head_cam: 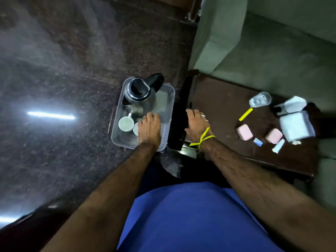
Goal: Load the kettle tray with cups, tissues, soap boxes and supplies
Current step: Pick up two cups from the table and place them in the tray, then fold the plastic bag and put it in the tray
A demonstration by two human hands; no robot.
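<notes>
While the tray (169,91) sits on the dark floor just beside the table's (221,99) left edge, the left hand (149,128) lies flat inside it, fingers fairly straight, palm down near the near-right corner; likely steadying or shifting the tray so it stays put for loading. Kettle (139,91) stands at the tray's far-left corner, spout toward the cups, leaving the right half bare for supplies. One cup (125,124) stands at the near-left side, a second cup (136,129) touches it and is partly hidden under the left hand. Right hand (197,124) curls over the table's left edge, gripping a black strip there, probably bracing; cannot tell what that strip is. Supplies wait on the table, well apart from the tray: glass (260,101) near the far side, yellow stick (245,114) next to it, two pink soap boxes (244,131) at the near edge with a small blue packet (258,142) between them, white tube (278,146), tissues (295,122) at the right edge. Task looks early: only the cups are loaded so far.
</notes>
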